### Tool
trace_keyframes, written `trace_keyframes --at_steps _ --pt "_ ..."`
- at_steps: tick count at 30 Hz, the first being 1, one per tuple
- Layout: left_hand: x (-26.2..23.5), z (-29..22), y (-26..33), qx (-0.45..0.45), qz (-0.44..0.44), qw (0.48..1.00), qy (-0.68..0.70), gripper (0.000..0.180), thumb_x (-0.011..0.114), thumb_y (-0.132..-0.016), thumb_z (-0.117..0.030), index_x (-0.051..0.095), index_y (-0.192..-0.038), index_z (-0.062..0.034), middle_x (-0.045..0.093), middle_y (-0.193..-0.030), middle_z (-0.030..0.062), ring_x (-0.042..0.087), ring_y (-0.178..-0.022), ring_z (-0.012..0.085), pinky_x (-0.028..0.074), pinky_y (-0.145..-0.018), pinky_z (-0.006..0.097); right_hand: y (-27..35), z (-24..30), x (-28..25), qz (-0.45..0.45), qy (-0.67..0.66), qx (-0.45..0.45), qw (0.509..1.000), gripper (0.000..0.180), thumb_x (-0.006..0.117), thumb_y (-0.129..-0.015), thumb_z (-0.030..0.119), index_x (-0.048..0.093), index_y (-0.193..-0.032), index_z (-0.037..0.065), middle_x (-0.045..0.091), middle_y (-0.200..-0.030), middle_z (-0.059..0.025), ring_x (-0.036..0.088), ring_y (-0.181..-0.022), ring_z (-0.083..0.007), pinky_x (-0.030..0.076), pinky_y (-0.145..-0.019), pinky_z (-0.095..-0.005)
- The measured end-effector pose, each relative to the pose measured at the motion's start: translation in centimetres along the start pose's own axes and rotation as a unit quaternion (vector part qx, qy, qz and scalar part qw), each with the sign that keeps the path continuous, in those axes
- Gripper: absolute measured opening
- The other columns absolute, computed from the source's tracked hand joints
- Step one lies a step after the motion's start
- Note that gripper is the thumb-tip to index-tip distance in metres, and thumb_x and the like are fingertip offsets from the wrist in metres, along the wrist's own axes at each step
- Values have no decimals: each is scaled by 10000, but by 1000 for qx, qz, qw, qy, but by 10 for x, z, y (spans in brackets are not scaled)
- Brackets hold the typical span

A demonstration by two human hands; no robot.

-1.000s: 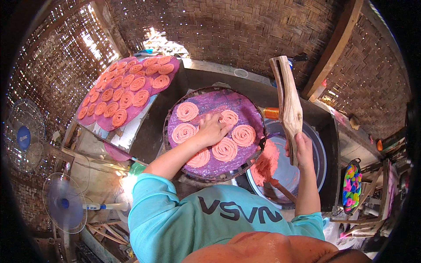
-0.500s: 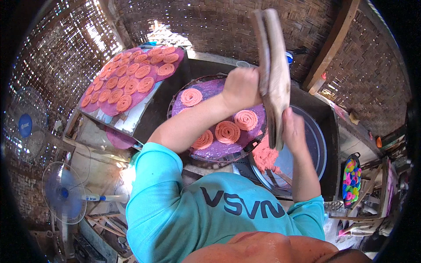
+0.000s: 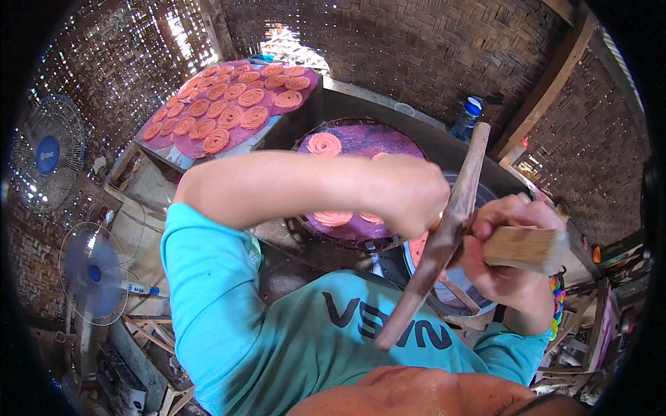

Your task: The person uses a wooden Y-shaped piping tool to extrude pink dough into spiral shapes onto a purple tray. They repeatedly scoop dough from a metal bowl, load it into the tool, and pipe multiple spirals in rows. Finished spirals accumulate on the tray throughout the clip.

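A long wooden bar (image 3: 466,182), thicker at its middle, slants across in front of my chest. My left hand (image 3: 413,197) is a blurred fist at the bar's middle, closed on it; its fingertips are hidden. My right hand (image 3: 517,277) wraps round a squared wooden block (image 3: 520,248) on the bar's other side; whether the two pieces touch is hidden. Below them lies a round tray (image 3: 404,262) with pink dough (image 3: 416,247), partly covered by my hands. Left of it, a round mat with purple lining (image 3: 368,135) bears several coiled pink dough rosettes (image 3: 324,145), some behind my left forearm.
Many pink rosettes cover purple sheets (image 3: 239,135) on a raised surface at the far left. Two fans (image 3: 47,154) stand left. A blue-capped bottle (image 3: 466,119) is at the back right, beside a wooden post (image 3: 548,83). Woven walls surround the bench.
The wooden pieces have come down from upright and apart, now crossing at an angle. My left hand moved down and right, my right hand rightward. The view has shifted slightly.
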State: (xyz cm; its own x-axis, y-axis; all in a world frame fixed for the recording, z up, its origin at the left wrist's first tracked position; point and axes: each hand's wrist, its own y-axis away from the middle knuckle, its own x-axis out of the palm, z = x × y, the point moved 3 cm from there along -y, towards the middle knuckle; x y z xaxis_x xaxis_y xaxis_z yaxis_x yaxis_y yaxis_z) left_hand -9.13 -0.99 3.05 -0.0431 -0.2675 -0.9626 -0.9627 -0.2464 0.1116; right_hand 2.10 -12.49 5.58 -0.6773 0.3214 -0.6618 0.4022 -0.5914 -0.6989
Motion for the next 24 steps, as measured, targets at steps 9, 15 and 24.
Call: trace_keyframes --at_steps 9,15,24 --pt "4 42 75 -18 -218 973 -79 240 706 -666 -227 651 -834 -66 637 -668 120 655 -632 275 515 -556 361 62 -24 -70 -191 -74 296 933 645 697 -737 136 318 -1244 13 516 -754 -65 523 -659 -135 430 -615 -248" --pt "52 99 71 83 -364 819 435 271 768 -659 -43 630 -890 -10 633 -989 137 614 -932 234 516 -807 379 72 -52 -49 -534 -188 10 825 274 464 -904 135 411 -1166 78 503 -805 -92 511 -797 -243 444 -838 -464" --pt "48 104 52 318 -520 477 633 265 645 -827 -367 631 -992 -160 537 -1099 66 501 -1094 282 341 -1040 500 59 -77 60 -253 -301 91 915 548 708 -793 188 411 -1234 54 516 -1194 -200 470 -1195 -340 347 -1016 -463"
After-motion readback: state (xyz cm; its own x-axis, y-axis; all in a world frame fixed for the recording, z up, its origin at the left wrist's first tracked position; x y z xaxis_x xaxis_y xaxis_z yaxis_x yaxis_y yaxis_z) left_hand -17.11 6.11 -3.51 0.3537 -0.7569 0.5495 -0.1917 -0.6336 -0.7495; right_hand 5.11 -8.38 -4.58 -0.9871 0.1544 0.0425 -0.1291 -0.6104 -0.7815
